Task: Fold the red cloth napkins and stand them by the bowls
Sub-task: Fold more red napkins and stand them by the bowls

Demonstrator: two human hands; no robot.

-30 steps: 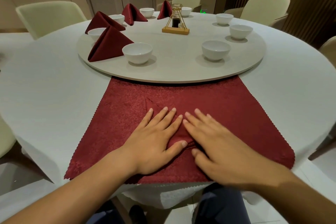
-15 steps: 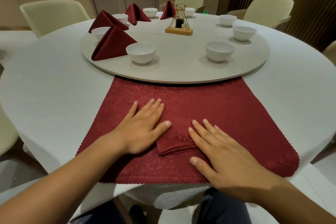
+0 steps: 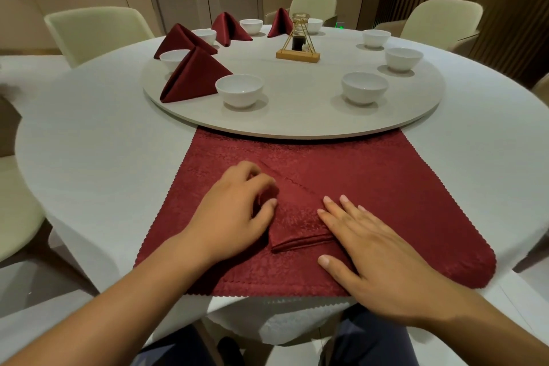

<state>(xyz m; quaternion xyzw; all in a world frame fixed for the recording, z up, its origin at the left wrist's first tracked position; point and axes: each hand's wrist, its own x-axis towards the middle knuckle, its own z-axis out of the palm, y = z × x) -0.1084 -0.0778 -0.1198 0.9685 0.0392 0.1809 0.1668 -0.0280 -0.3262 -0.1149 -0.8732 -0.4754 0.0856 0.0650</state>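
Note:
A folded red napkin [image 3: 297, 217] lies flat on a red runner cloth [image 3: 401, 187] at the table's near edge. My left hand [image 3: 237, 211] curls its fingers round the napkin's left corner and pinches the fabric. My right hand [image 3: 374, 246] lies flat, fingers straight, pressing the napkin's right side. Several folded napkins stand by white bowls on the left of the turntable, the nearest napkin [image 3: 193, 76] beside a bowl [image 3: 239, 90]. The bowls on the right, such as the near right bowl [image 3: 364, 88], have no napkin beside them.
A round grey turntable [image 3: 297, 116] sits on the white-clothed round table [image 3: 89, 151]. A wooden stand with a dark bottle [image 3: 298, 41] is near its middle. Cream chairs [image 3: 95, 30] ring the table.
My left hand went from lying flat to curling its fingers round the napkin's left corner. My right hand stayed flat on the right side. The view shifted slightly.

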